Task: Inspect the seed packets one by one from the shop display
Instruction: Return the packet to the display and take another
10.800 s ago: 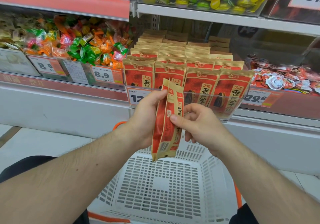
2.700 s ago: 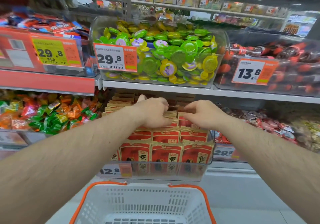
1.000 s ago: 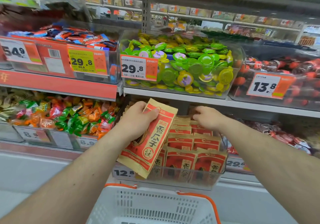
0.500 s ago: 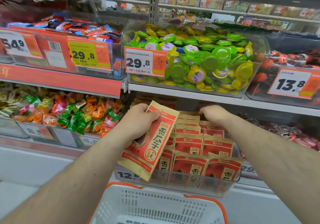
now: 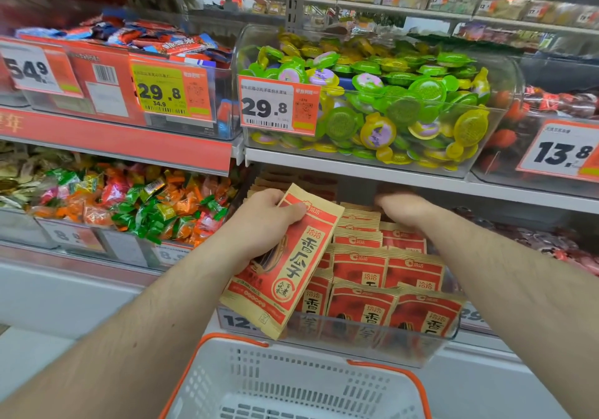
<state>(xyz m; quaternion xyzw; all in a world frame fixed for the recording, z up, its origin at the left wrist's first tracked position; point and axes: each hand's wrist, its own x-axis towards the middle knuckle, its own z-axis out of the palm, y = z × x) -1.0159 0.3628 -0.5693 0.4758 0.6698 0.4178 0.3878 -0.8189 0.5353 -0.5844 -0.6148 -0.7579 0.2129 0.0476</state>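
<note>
Our left hand (image 5: 264, 224) grips one seed packet (image 5: 285, 263), thumb across its upper front, fingers behind. Packet's out of the bin (image 5: 372, 344), held in front of the bin's left end, printed face toward us. Long axis runs diagonal: top edge up-right near the shelf lip, bottom corner down-left over the basket (image 5: 291, 383) rim. Our right hand (image 5: 402, 208) reaches over the back rows of packets (image 5: 389, 266) in the bin, motion-blurred, fingers hidden, so we can't tell its grip
</note>
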